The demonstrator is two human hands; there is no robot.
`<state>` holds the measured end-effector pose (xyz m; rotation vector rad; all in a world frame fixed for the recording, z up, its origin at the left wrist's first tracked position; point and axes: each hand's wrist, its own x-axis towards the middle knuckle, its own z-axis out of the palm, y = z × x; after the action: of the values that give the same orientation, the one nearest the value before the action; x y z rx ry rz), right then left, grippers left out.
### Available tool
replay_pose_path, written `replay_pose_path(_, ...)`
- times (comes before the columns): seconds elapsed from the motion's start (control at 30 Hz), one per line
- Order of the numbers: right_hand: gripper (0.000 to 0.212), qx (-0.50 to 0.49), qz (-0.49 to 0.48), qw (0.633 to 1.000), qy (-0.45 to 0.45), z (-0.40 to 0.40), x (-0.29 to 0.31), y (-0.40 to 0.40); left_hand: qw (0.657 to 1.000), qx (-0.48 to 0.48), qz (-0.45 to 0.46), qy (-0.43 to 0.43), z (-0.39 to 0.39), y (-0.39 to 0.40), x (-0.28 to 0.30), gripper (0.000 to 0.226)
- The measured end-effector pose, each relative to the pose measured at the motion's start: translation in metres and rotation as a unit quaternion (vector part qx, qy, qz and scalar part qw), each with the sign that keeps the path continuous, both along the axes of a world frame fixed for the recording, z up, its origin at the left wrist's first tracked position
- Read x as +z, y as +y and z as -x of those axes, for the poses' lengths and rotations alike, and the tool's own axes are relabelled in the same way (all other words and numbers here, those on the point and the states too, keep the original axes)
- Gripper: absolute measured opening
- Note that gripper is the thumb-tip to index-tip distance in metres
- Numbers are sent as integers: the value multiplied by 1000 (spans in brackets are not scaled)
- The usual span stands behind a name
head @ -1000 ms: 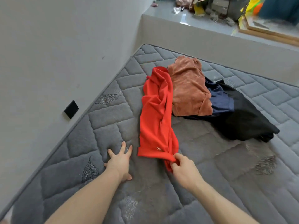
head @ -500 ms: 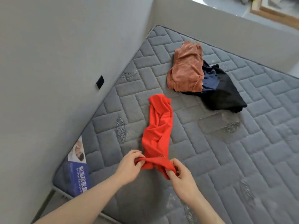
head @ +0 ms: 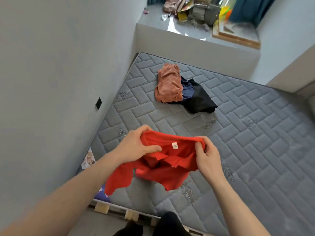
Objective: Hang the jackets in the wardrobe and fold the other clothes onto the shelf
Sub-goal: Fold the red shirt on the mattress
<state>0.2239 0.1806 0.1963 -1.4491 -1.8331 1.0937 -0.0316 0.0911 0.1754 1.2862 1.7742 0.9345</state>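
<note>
Grey quilted mattress (head: 255,133) in a grey-walled corner, and three crumpled garments piled on it: rust velvety top (head: 167,84), navy piece (head: 187,91), black one (head: 199,99). One soft red shirt (head: 163,166) is up off the mattress, left hand (head: 136,147) and right hand (head: 207,155) each pinching its collar edge.

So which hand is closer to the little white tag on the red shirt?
Left. The left hand grips the red shirt just beside the white tag; the right hand holds the collar farther away.
</note>
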Motion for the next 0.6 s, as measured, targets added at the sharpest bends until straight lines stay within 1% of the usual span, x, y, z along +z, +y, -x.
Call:
replay_pose_path(0.03,25,-6,-2,1000,11,-5,12,-1,999,-49,12,13,2,-4,7,49)
replay_pose_path(0.1,23,-32,6,998,45,-15,32,-2,990,-123,23,63,6,-12,14,32)
replay_pose_path(0.17,21,-44,27,996,73,-21,45,-6,978,-149,26,141,9,-19,13,18)
replay_pose_path(0.2,20,-38,36,996,78,-24,50,-8,975,-142,30,165,6,-23,11,16)
replay_pose_path(0.23,21,-24,41,996,81,-27,55,-13,977,-125,34,172,0,-27,10,16)
replay_pose_path(0.27,26,-2,44,996,76,-28,58,-16,983,-103,40,146,-6,-32,7,16)
replay_pose_path(0.33,35,39,38,997,63,-28,64,-25,993,-88,50,56,-26,-40,2,13)
replay_pose_path(0.37,39,54,34,996,58,-28,67,-30,992,-111,57,27,-39,-44,-1,19)
replay_pose_path(0.4,43,65,30,996,59,-28,69,-34,987,-145,68,14,-53,-46,-5,36)
replay_pose_path(0.43,50,75,30,995,64,-28,72,-38,982,-175,73,8,-66,-46,-10,57)
replay_pose_path(0.47,56,85,31,993,71,-28,75,-42,980,-186,73,11,-78,-45,-15,78)
replay_pose_path(0.5,57,94,33,992,78,-28,79,-46,982,-176,70,13,-86,-41,-21,95)
replay_pose_path(0.53,54,104,39,990,88,-29,85,-49,986,-153,72,10,-91,-37,-23,108)
replay_pose_path(0.6,41,125,61,983,115,-32,96,-54,991,-112,71,9,-93,-25,-21,121)
